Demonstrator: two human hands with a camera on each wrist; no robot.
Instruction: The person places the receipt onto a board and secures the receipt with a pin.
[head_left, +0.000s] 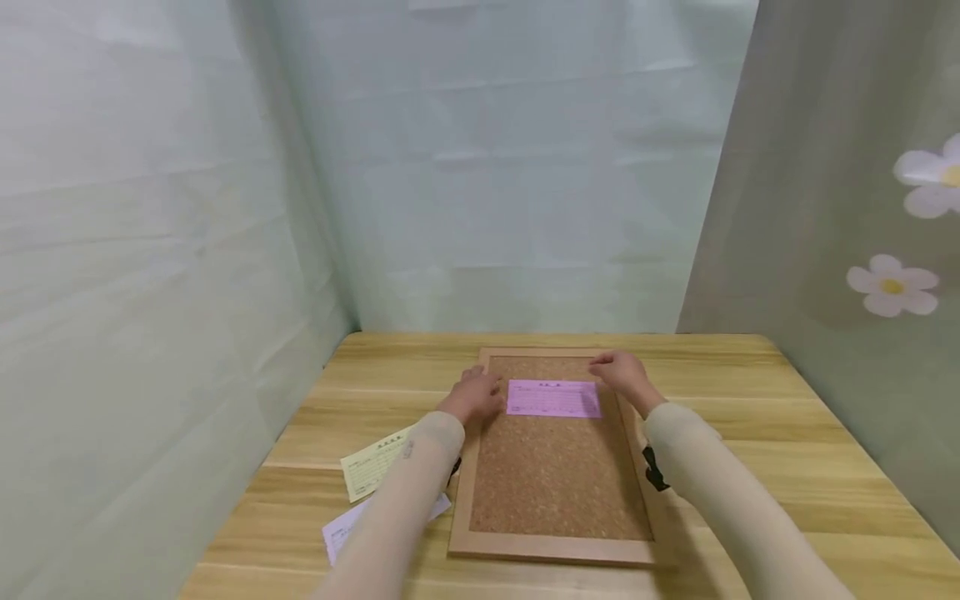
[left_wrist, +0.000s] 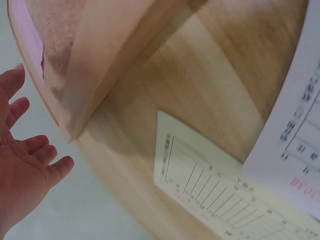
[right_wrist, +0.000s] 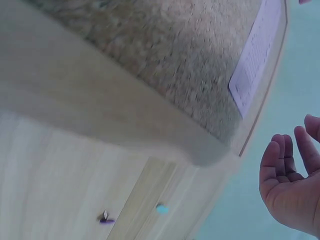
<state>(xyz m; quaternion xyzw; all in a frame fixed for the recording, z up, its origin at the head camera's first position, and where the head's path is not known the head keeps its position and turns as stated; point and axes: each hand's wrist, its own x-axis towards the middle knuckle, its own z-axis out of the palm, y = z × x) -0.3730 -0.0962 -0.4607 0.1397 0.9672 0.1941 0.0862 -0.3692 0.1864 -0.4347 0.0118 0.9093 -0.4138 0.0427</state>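
Note:
A pink printed slip (head_left: 553,398) lies flat across the upper part of a wood-framed cork board (head_left: 558,475). My left hand (head_left: 476,396) is at the board's left edge, beside the slip. In the left wrist view its fingers (left_wrist: 37,145) are spread and loosely bent, with nothing between them. My right hand (head_left: 622,375) hovers by the slip's upper right corner, near the frame. The right wrist view shows the right fingers (right_wrist: 272,160) loosely bent, apart from the slip, and no held thing is visible.
Left of the board lie a yellow printed slip (head_left: 375,467) and a white printed slip (head_left: 345,529), partly hidden by my left sleeve. On the table right of the board are a small purple item (right_wrist: 106,219) and a small teal item (right_wrist: 162,208), both blurred. Curtains surround the table.

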